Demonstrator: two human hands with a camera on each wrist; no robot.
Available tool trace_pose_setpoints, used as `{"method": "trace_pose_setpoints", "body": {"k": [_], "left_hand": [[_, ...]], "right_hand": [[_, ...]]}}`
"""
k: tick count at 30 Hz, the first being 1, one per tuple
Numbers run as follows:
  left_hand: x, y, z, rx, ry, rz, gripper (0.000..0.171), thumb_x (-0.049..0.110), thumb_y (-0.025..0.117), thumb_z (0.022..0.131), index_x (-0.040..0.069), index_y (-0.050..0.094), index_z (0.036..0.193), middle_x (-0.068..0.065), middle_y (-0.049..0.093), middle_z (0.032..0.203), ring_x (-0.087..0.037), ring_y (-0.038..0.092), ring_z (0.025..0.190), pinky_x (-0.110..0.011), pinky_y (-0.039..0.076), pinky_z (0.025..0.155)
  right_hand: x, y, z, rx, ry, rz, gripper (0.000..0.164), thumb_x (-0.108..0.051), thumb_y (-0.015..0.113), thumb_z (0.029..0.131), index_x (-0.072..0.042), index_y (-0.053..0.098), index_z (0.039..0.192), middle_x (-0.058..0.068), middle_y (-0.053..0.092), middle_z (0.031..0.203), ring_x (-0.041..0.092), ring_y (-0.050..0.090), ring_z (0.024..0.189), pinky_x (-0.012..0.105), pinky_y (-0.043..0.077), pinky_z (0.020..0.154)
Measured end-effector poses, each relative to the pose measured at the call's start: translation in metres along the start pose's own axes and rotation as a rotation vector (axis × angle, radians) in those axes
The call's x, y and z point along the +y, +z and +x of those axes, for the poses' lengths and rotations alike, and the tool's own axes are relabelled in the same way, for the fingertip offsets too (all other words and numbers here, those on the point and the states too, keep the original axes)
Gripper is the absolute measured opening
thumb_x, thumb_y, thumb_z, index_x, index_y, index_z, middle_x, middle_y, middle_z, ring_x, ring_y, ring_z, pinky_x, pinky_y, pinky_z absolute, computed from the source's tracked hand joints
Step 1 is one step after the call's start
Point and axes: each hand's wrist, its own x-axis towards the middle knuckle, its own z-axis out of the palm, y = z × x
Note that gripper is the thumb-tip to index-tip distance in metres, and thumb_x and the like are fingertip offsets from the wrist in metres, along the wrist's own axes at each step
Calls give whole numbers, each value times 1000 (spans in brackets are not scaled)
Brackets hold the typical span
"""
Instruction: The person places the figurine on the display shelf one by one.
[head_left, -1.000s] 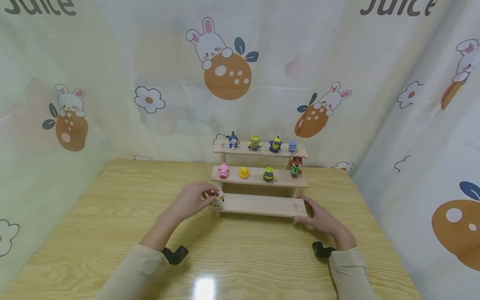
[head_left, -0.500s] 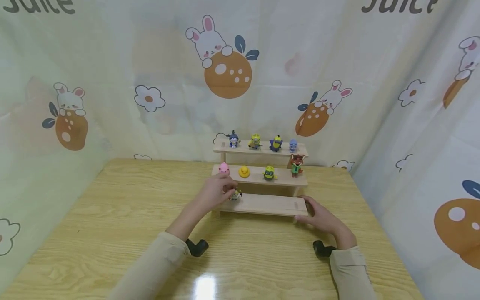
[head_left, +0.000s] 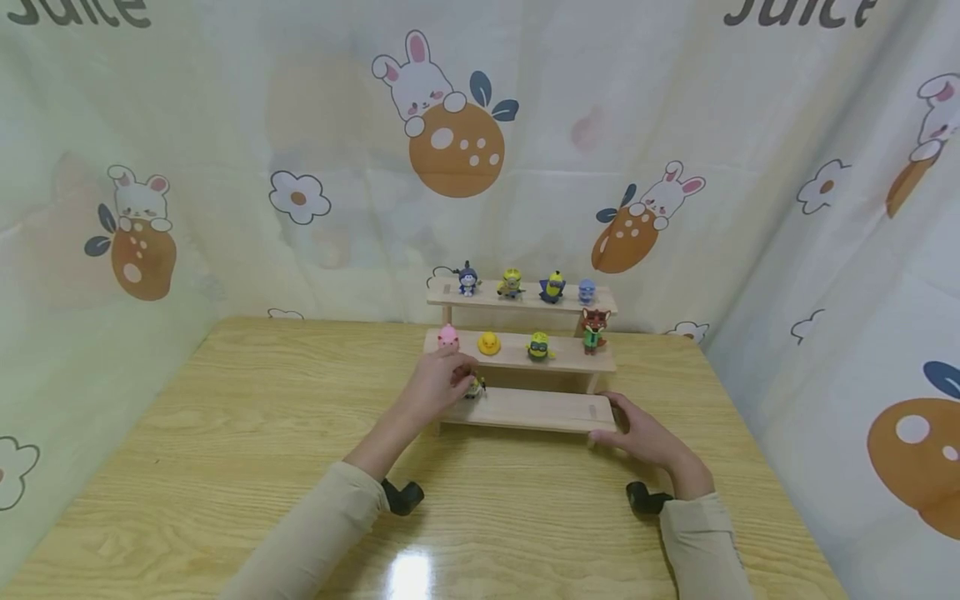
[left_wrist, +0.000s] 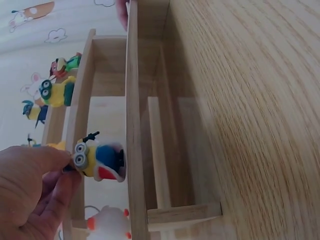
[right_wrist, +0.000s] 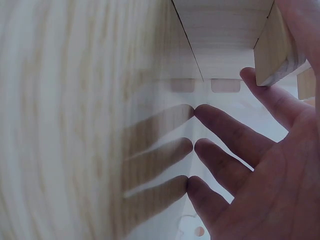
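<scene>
My left hand (head_left: 438,379) pinches a minion figurine (left_wrist: 104,159) at its head, thumb against fingers. This yellow minion with goggles and a red, white and blue outfit stands upright at the left part of the lowest tier of a three-tier wooden display shelf (head_left: 536,408). Beside it in the left wrist view is a whitish figure (left_wrist: 109,224) with orange-red parts, hidden by my hand in the head view. My right hand (head_left: 637,429) holds the right end of the lowest tier, thumb at the front and fingers behind. In the right wrist view several fingertips touch the tabletop.
A pink pig (head_left: 448,335), yellow duck (head_left: 489,342), green-yellow minion (head_left: 538,346) and fox (head_left: 594,332) line the middle tier. Several figurines, including a caped minion (head_left: 552,287), stand on the top tier. A printed curtain (head_left: 337,108) hangs behind the wooden table (head_left: 247,400).
My left hand has moved right with the minion figurine, from the left end of the lowest tier to a spot further along it. My right hand keeps its place.
</scene>
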Motion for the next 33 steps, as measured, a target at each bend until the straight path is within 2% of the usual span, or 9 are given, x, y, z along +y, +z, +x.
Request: {"method": "trace_pose_setpoints", "body": {"k": [6, 17, 33], "left_hand": [[3, 2, 0, 0, -26, -32, 18, 10, 70, 85, 7, 68, 102, -3, 64, 93, -11, 59, 79, -19, 52, 67], [5, 5, -2, 15, -66, -30, 16, 11, 69, 86, 8, 66, 101, 0, 61, 91, -9, 56, 78, -19, 51, 68], [7, 2, -6, -4, -22, -38, 18, 11, 71, 85, 5, 68, 101, -4, 63, 96, -13, 64, 85, -22, 55, 74]], "right_hand": [[-2, 0, -2, -3, 5, 19, 89, -49, 66, 84, -2, 24, 147, 30, 22, 151, 48, 19, 139, 64, 19, 110], [-2, 1, -1, -14, 16, 21, 88, -49, 66, 85, -4, 23, 147, 28, 20, 152, 47, 18, 140, 64, 18, 111], [-2, 0, -1, -12, 21, 12, 90, -50, 66, 84, -3, 23, 147, 28, 21, 152, 47, 17, 140, 63, 18, 111]]}}
